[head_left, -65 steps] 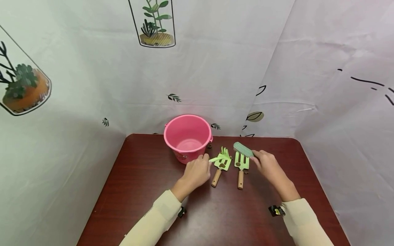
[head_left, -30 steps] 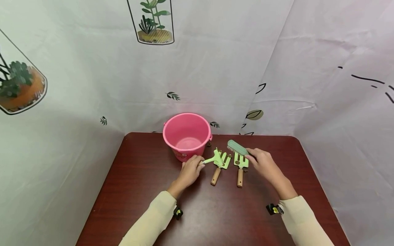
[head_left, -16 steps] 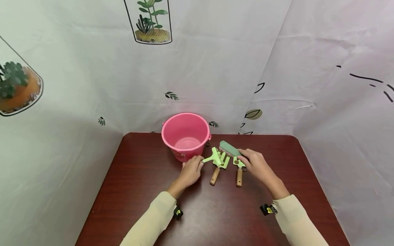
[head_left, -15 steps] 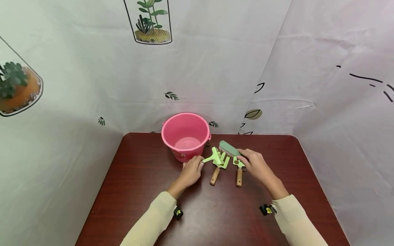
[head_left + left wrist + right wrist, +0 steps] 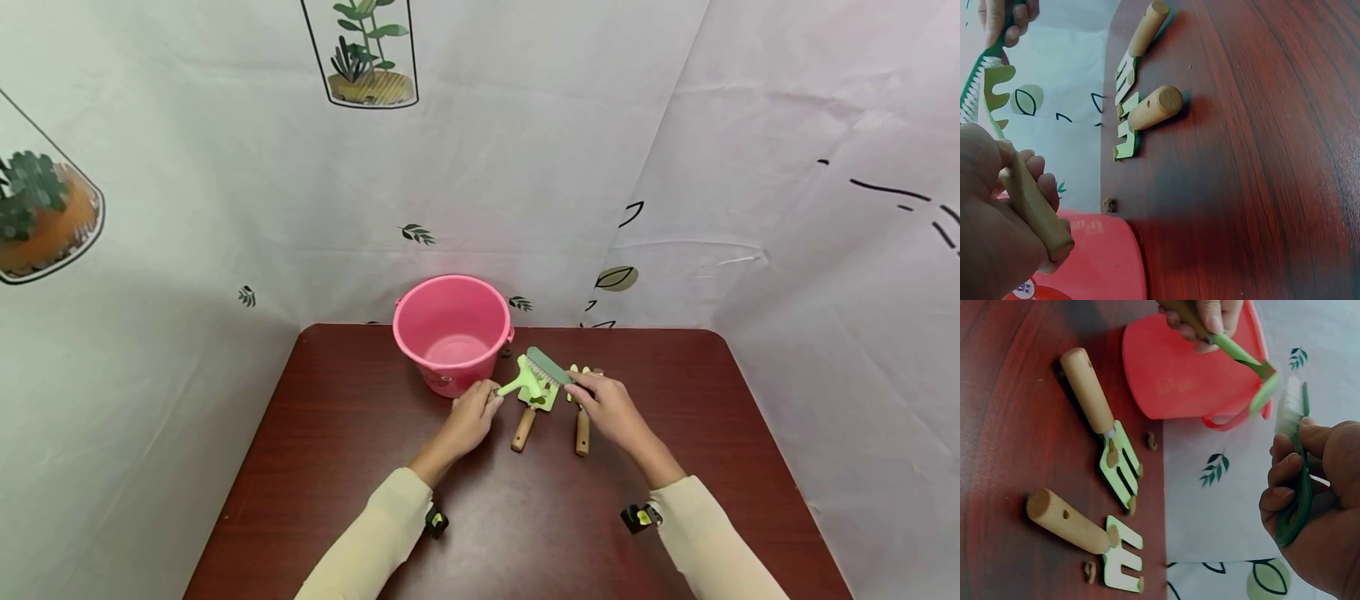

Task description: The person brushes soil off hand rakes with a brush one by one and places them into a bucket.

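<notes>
My left hand (image 5: 468, 417) grips the wooden handle (image 5: 1035, 203) of a small hand rake. Its light green, pronged head (image 5: 525, 379) is raised above the table near the bucket. In my right hand (image 5: 611, 408) is a green brush (image 5: 547, 365) with white bristles (image 5: 1290, 403), fingers curled round its handle. The bristles face the rake head and are close to it; whether they touch is hard to tell. Below lie two light green hand forks with wooden handles, one on the left (image 5: 1088, 387) and one on the right (image 5: 1069, 522), with brown bits on their heads.
A pink bucket (image 5: 453, 321) stands at the back of the dark red-brown table (image 5: 337, 467), just beyond my left hand. Small brown lumps (image 5: 1150, 440) lie near the forks. A white printed cloth (image 5: 525, 167) hangs behind the table's back edge.
My right hand has carried the brush leftward, from over the right fork to beside the rake head. My left hand drew back slightly and turned the rake, then stayed almost in place.
</notes>
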{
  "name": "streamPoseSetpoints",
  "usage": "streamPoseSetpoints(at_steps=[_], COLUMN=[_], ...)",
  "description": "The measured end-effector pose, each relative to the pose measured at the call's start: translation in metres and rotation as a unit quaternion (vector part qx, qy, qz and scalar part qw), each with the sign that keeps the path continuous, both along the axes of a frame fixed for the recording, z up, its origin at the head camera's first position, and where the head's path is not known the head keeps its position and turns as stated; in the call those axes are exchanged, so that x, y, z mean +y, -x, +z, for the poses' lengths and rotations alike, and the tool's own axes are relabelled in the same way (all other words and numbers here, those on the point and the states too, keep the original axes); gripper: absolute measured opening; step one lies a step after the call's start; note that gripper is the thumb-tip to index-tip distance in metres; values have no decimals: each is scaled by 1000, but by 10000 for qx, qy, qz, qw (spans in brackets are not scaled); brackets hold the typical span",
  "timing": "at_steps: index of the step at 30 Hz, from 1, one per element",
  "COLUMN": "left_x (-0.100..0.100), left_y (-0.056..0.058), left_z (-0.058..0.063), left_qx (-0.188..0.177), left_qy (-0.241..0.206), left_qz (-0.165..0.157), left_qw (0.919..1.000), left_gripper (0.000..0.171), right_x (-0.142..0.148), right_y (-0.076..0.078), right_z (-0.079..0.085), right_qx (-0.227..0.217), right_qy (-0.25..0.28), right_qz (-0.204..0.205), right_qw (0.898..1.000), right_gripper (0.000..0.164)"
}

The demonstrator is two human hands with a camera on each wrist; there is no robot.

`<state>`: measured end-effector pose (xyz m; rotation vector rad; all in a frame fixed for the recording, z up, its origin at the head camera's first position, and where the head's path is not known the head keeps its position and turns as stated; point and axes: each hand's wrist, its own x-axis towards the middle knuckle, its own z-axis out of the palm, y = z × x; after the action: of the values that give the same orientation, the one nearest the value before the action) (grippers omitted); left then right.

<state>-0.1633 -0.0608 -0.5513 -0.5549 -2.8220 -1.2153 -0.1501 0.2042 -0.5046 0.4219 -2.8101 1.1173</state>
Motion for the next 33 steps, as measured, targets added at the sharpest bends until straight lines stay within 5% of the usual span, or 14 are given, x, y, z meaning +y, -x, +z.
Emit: streamPoseSetpoints(at_steps=[14,24,33], left_x=[-1,-2,1], left_y=[-3,-5,-8], left_z=[8,13,13], left_qx=[478,556,613], left_qy=[-325,-420,-329], left_qz=[-123,-137,-117], left_qw=[9983,9975,9975], left_gripper=[17,14,12], right_x=[12,22,28], right_y=[-2,-1,-1], right_z=[-8,-18,-3], right_qx=[-596,-340,-167], right_qy=[369,73,82], right_qz=[-119,-206,-317], right_qw=[9975,9992,9993], right_gripper=[35,30,34])
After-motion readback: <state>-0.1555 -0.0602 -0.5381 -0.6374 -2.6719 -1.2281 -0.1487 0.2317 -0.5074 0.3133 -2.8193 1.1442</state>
